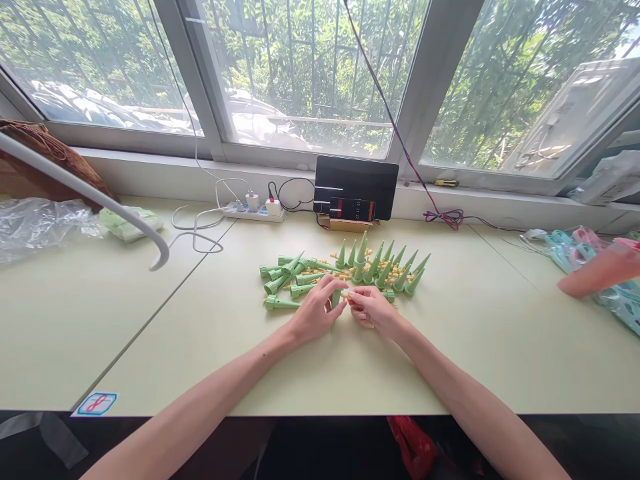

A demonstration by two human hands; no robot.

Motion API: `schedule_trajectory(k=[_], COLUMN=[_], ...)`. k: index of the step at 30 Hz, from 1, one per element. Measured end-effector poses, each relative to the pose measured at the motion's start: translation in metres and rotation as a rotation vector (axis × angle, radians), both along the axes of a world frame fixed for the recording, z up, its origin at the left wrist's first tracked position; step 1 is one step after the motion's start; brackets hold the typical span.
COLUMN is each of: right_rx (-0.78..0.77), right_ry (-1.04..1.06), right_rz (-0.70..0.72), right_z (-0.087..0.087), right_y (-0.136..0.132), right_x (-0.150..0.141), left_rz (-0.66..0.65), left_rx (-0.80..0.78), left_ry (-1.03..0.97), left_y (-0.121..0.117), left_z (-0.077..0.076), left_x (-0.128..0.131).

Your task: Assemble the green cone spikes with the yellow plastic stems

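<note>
At the front of a pile on the table, my left hand (315, 310) is closed round a green plastic spike (336, 299). My right hand (373, 307) pinches a small yellow plastic piece (345, 294) right beside that spike's top; whether the two touch is hard to make out. Several green spikes (283, 303) lie on their sides left of my hands. Behind and to the right, more cone-shaped green spikes (373, 268) stand point up. Small yellow pieces (367, 253) are scattered among them.
A phone (353, 209) leans against a black tablet (356, 177) at the window side. A power strip (255, 212) with white cables lies left of them. A white curved bar (100, 187) crosses the left. Plastic bags (45, 220) lie left; a reddish roll (600, 268) lies right.
</note>
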State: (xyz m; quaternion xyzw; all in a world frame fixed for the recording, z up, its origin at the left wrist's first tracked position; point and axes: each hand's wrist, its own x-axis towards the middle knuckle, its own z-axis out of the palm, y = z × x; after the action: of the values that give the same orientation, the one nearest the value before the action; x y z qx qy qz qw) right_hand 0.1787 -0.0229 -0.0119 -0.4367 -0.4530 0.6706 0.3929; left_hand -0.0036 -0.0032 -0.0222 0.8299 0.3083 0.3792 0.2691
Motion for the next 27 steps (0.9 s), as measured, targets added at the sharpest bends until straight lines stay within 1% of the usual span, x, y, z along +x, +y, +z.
schedule_trajectory(k=[8, 16, 27], right_rx=[-0.119, -0.176, -0.205], right_ry=[0.07, 0.108, 0.134], right_rz=[0.0, 0.005, 0.034], right_z=[0.003, 0.011, 0.008], right_y=[0.001, 0.0, 0.001], right_x=[0.001, 0.002, 0.004], left_rz=[-0.011, -0.011, -0.011], left_rx=[0.023, 0.037, 0.055], left_ry=[0.013, 0.02, 0.051], left_y=[0.0, -0.001, -0.002], left_z=[0.0, 0.0, 0.0], left_x=[0.0, 0.0, -0.001])
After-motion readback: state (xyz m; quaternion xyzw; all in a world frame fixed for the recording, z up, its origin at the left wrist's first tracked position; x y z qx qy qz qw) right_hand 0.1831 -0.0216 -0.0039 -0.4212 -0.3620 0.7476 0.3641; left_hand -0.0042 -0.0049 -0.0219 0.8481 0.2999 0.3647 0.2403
